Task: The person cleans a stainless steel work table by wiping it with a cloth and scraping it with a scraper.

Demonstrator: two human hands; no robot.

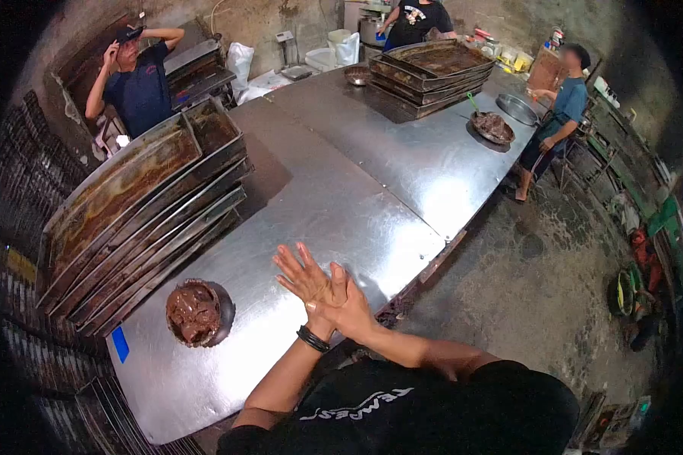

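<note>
Over the near edge of the metal table [319,220], my left hand [302,279] is open, its fingers stretched out and spread. A black bracelet [313,339] circles that wrist. My right hand [347,309] is closed round the base of my left hand, near the thumb and wrist. Neither palm shows a tool. Left of my hands on the tabletop stands a round bowl of thick brown paste [193,312], its rim smeared. A flat blue piece [120,345] lies at the table's left edge beyond it.
Stacked stained trays [140,174] fill the table's left side; another tray stack [432,68] stands at the far end. A second bowl of brown paste [492,127], with a green-handled utensil, sits near a round pan [517,108]. Three people stand around the table.
</note>
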